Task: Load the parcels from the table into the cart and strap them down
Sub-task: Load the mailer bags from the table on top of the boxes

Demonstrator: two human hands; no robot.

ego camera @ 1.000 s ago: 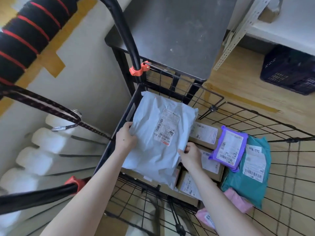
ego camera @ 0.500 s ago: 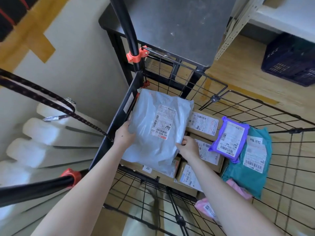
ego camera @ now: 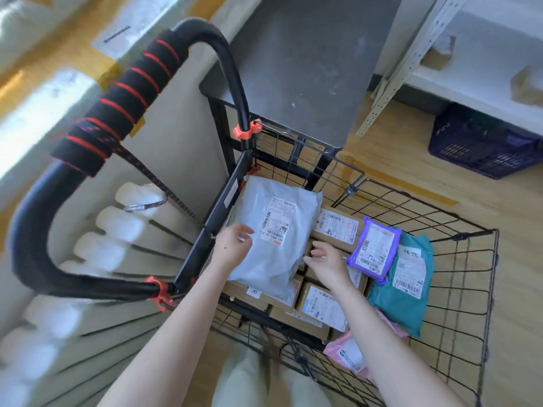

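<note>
The grey parcel (ego camera: 279,259) now lies released in the cart (ego camera: 219,212); left hand (ego camera: 233,245) and right hand (ego camera: 327,264) hover loose-fingered, empty. Strapping likely follows.

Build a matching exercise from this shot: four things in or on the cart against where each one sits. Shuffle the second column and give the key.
1. grey mailer
2. purple parcel
3. pink mailer
4. strap clip

a. hangs outside the cart, below the handle
b. overlaps the teal mailer's edge
c. on the cardboard boxes, by the handle-side wall
d. at the cart's near edge, lowest in view

Pairs: 1-c, 2-b, 3-d, 4-a.
</note>
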